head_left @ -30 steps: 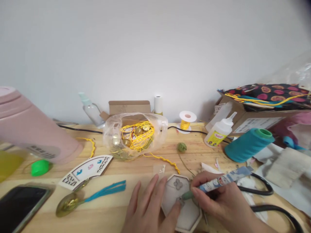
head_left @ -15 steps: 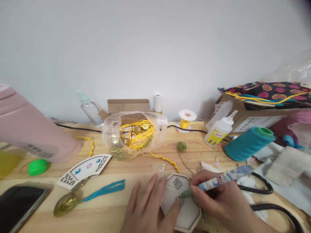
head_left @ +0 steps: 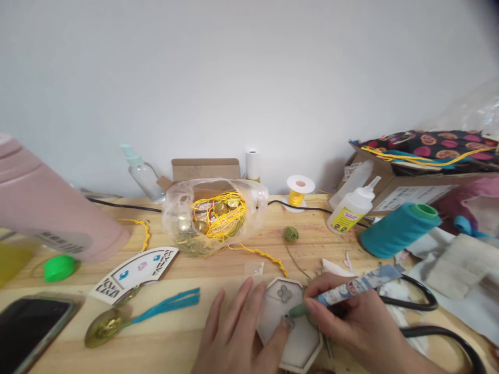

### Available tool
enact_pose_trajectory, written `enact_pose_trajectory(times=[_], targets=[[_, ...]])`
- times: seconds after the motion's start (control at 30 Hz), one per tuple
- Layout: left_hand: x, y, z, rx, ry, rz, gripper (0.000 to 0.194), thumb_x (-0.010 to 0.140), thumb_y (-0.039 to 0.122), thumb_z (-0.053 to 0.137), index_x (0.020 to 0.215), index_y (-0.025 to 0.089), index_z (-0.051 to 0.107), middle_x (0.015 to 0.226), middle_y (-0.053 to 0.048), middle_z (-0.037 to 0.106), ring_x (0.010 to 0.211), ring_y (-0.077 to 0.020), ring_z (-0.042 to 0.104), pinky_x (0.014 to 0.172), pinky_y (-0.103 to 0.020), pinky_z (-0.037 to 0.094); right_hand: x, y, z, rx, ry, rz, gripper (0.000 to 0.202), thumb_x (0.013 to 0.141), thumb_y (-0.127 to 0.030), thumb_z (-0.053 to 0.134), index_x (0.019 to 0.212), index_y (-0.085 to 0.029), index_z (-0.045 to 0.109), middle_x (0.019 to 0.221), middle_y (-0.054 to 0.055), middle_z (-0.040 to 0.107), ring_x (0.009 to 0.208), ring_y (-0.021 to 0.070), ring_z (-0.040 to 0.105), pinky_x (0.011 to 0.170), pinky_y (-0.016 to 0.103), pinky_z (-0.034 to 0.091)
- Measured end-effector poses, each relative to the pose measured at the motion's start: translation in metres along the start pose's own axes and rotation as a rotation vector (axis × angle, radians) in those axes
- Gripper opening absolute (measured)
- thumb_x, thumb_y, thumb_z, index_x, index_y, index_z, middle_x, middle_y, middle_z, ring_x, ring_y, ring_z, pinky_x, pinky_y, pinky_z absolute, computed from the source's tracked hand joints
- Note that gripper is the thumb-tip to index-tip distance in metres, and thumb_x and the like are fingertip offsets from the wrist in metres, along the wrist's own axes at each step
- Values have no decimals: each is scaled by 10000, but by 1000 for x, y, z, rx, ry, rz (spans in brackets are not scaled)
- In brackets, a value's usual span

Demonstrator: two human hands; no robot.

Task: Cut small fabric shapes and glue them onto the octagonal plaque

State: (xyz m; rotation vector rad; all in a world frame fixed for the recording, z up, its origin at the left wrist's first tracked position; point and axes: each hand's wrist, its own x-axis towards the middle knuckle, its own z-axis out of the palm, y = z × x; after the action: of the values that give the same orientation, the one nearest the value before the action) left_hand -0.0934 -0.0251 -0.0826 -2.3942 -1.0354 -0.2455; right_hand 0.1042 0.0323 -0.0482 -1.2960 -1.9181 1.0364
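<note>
A white eight-sided plate (head_left: 302,340) with a raised wooden rim lies on the table at the lower middle. Near its top is a grey four-petal flower shape (head_left: 284,293). My left hand (head_left: 239,332) rests flat with fingers spread, over the plate's left side, its thumb pressing a small grey piece near the plate's centre. My right hand (head_left: 343,322) is closed around a patterned pen (head_left: 351,288) with a green front part, whose tip meets the plate beside my left thumb.
On the left are a phone (head_left: 35,327), a fan-shaped piece (head_left: 134,275), a blue tassel (head_left: 167,305) and a pink bottle (head_left: 50,208). Behind stands a bag of yellow cord (head_left: 220,215). To the right are a glue bottle (head_left: 351,210), teal thread (head_left: 399,231) and black handles (head_left: 448,332).
The pen tip has shifted very slightly to the left beside my left thumb. My left hand keeps its place on the plate.
</note>
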Motion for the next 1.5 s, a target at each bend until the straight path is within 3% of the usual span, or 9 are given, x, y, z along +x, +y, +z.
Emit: enact_pose_trajectory(times=[0.3, 0.5, 0.6, 0.73, 0.87, 1.03, 1.33, 1.5], targets=[[1, 0, -2, -9, -22, -13, 428, 773, 407, 476, 1195, 351, 430, 1145, -127, 557, 1063, -309, 492, 711, -441, 489, -5, 9, 4, 159, 53, -3, 136, 721, -277, 531, 637, -171, 549, 464, -54, 419, 385, 87, 394, 336, 167, 312], [1, 4, -2, -102, -29, -147, 336, 766, 410, 496, 1101, 385, 509, 1185, -97, 525, 1132, -298, 423, 799, -477, 432, -5, 12, 5, 160, 20, 20, 130, 714, -273, 532, 645, -165, 554, 478, -39, 453, 413, 98, 420, 368, 177, 339], [1, 5, -1, -101, 13, -42, 386, 772, 420, 477, 1151, 346, 481, 1172, -124, 534, 1081, -316, 469, 738, -453, 469, -5, 11, 4, 132, 17, 25, 138, 710, -276, 529, 636, -163, 556, 483, -31, 466, 426, 105, 432, 378, 183, 347], [1, 7, 0, -139, -2, -166, 316, 790, 384, 467, 1102, 371, 517, 1196, -107, 511, 1128, -308, 421, 795, -493, 425, -7, 10, 4, 134, 0, 49, 142, 706, -282, 525, 638, -160, 551, 470, -36, 453, 413, 104, 426, 367, 183, 339], [2, 10, -1, -159, 17, -147, 316, 778, 401, 476, 1086, 354, 534, 1184, -135, 515, 1111, -324, 434, 758, -512, 440, -6, 12, 5, 142, 32, 36, 132, 707, -277, 528, 638, -166, 548, 466, -45, 439, 398, 97, 419, 358, 178, 332], [6, 14, -4, -213, 7, -260, 280, 782, 303, 510, 1053, 363, 545, 1183, -96, 522, 1126, -298, 425, 819, -516, 399, -5, 14, 6, 159, 28, 51, 130, 715, -285, 528, 651, -172, 536, 467, -55, 416, 390, 91, 400, 351, 175, 318], [7, 14, -6, -240, 24, -269, 240, 800, 242, 487, 1001, 340, 574, 1171, -90, 537, 1114, -294, 442, 825, -516, 392, -6, 13, 0, 231, -6, 92, 185, 751, -328, 495, 642, -179, 481, 428, -84, 336, 359, 70, 303, 324, 160, 236], [8, 8, -8, -272, 20, -278, 261, 822, 353, 396, 983, 256, 577, 1183, -123, 535, 1139, -288, 416, 824, -513, 402, -5, 11, 1, 219, 4, 76, 179, 742, -315, 503, 639, -168, 494, 451, -78, 340, 374, 68, 297, 332, 163, 226]])
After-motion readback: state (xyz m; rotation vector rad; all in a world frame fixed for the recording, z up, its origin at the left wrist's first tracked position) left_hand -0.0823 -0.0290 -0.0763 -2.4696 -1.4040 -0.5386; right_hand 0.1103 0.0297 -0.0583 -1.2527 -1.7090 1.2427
